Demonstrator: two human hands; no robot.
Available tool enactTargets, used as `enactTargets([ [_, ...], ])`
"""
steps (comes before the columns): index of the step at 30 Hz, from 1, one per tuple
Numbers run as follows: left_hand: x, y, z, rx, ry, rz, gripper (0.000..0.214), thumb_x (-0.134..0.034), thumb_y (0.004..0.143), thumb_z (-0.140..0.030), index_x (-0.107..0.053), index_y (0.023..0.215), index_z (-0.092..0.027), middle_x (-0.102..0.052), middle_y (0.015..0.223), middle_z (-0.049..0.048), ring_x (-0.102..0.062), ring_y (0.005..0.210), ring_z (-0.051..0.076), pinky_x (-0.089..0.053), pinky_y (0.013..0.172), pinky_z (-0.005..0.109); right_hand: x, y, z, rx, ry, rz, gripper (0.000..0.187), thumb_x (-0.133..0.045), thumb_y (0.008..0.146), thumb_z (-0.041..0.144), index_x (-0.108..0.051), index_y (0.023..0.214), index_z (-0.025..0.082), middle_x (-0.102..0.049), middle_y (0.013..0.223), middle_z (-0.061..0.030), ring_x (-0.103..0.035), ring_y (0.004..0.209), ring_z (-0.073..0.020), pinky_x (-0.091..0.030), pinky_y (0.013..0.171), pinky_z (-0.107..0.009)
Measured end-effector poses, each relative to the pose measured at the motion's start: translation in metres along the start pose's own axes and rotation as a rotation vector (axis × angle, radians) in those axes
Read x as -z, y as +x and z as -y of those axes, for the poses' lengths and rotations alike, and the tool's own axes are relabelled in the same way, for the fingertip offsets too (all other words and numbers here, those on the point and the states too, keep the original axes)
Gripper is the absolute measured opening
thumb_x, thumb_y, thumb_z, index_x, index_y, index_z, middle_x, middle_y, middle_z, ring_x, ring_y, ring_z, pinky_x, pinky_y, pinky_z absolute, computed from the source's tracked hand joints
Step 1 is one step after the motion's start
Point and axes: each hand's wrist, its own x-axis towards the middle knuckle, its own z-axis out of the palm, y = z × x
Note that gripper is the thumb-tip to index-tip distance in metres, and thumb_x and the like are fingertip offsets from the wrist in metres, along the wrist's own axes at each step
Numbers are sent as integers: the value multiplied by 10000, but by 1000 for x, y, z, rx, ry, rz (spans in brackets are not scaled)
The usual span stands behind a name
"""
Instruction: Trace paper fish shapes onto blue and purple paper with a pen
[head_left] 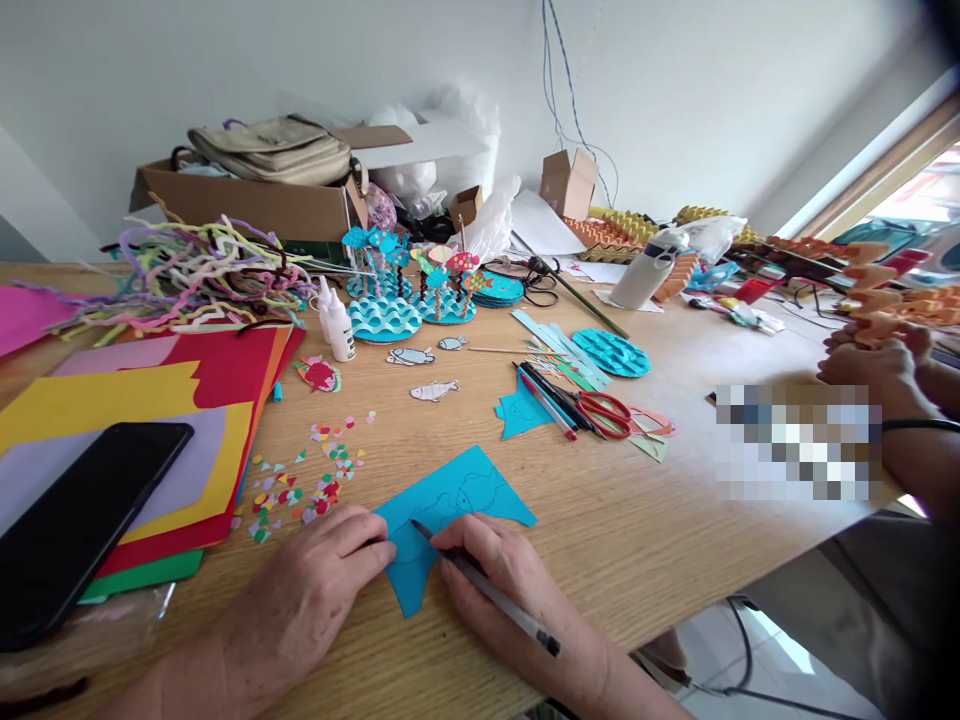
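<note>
A piece of blue paper [450, 500] with angular cut edges lies on the table in front of me. Thin drawn lines on it include a fish outline at its upper right. My left hand [322, 565] is closed at the paper's left edge, thumb and fingers together; a small dark bit shows between them, too hidden to name. In my right hand [502, 580] is a gel pen [510, 606], its dark tip at the paper's surface near the middle. Small paper confetti [322, 490] lies scattered beyond my left hand.
Coloured paper sheets [217, 480] and a black phone [97, 510] lie left. Beyond are a glue bottle [337, 322], paper fish [435, 390], red-handled scissors [604, 412], pens [547, 400] and fish decorations [386, 315]. Another person's hands [877, 355] hold orange carton at right.
</note>
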Motion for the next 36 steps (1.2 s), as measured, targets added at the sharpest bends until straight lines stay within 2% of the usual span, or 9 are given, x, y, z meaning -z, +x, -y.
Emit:
enactTargets([
  [9,-2,-2,-2,52,-2,12,428,-292,812,-5,-653,908,-215,-621,935,36,-544,868,162,-466,793,265,3,1,2,-26,23,0,119,-442,833,132,-517,892,203,-614,749,-5,-566,664,-123,-413,616,-226],
  [17,0,1,-1,-9,21,0,398,-315,807,-10,-641,909,-215,-626,911,24,-560,851,159,-480,786,257,-1,-4,-7,-6,28,-21,133,-451,841,125,-504,922,216,-601,774,10,-557,675,-113,-403,645,-227],
  [24,0,0,0,-1,31,9,423,-306,807,12,-641,917,-222,-623,921,17,-559,860,154,-469,808,254,1,-3,-4,-25,53,-21,137,-455,826,113,-511,909,207,-584,760,16,-534,656,-105,-387,626,-218],
  [31,0,-1,0,16,6,30,408,-307,829,4,-635,931,-216,-614,940,23,-550,875,160,-460,811,264,16,-8,1,-233,263,-17,98,-442,811,170,-536,825,192,-529,632,31,-455,542,-98,-361,510,-201],
  [36,3,0,0,3,28,62,413,-322,787,16,-627,943,-215,-606,947,23,-547,888,164,-455,798,258,17,-15,-4,-137,302,-24,114,-472,754,133,-552,802,199,-600,718,17,-519,632,-105,-391,571,-198],
])
